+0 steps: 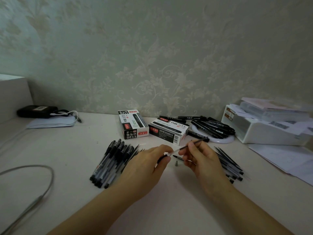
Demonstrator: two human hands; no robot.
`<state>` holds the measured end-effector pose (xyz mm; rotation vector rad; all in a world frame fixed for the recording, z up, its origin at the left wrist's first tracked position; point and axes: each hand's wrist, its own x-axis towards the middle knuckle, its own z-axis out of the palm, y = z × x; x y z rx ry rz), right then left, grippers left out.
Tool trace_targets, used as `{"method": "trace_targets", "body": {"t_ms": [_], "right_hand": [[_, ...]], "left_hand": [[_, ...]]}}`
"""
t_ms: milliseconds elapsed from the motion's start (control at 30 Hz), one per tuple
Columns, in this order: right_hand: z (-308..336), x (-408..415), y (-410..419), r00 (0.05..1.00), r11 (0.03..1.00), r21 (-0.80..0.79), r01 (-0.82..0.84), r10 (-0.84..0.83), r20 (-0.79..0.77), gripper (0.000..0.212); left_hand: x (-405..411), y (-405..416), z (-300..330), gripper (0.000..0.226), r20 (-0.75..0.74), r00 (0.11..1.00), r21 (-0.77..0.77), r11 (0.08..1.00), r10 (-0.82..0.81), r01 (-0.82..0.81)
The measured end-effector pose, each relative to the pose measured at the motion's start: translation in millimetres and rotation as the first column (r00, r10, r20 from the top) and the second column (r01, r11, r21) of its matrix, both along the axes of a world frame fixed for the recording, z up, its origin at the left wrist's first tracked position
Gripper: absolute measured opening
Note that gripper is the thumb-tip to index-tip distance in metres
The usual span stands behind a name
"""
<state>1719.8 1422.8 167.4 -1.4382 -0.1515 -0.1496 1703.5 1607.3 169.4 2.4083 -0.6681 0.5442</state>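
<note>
Just right of the heap of black-capped clear pens (111, 162) at centre left, the left hand (147, 167) pinches a clear plastic pen barrel (174, 151) at mid-frame. The right hand (201, 158) pinches a thin dark ink refill (198, 141) that slants to the upper right, its lower end in the barrel. This looks like the refill-fitting step; next it needs a straight push along the barrel, then the small grey metal tip cone (176, 163) lying on the white table (169, 200) below.

My left grip (147, 165) hides the lower end of the pen (176, 150) and part of the gel pen pile (110, 161). The grey cable (49, 180) runs off the left edge, the papers (288, 158) off the right. The marker box (133, 124) print is too small for me.
</note>
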Motion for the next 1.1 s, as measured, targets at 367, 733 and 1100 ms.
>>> {"method": "trace_targets", "body": {"t_ms": [367, 733, 1100], "right_hand": [[5.4, -6.6, 7.6, 0.997, 0.941, -0.337, 0.025, 0.002, 0.079, 0.038], [2.9, -6.0, 6.3, 0.988, 0.949, -0.315, 0.031, 0.019, 0.154, 0.008], [-11.9, 1.0, -0.6, 0.903, 0.506, -0.804, 0.313, 0.103, 0.416, 0.019]], "left_hand": [[2.3, 1.2, -3.2, 0.012, 0.003, 1.000, -0.066, 0.998, 0.018, -0.018], [2.8, -0.3, -4.7, 0.013, 0.007, 1.000, -0.073, 0.997, -0.017, 0.018], [4.2, 2.0, -5.6, 0.022, -0.010, 1.000, -0.052, 0.998, 0.023, -0.023]]}}
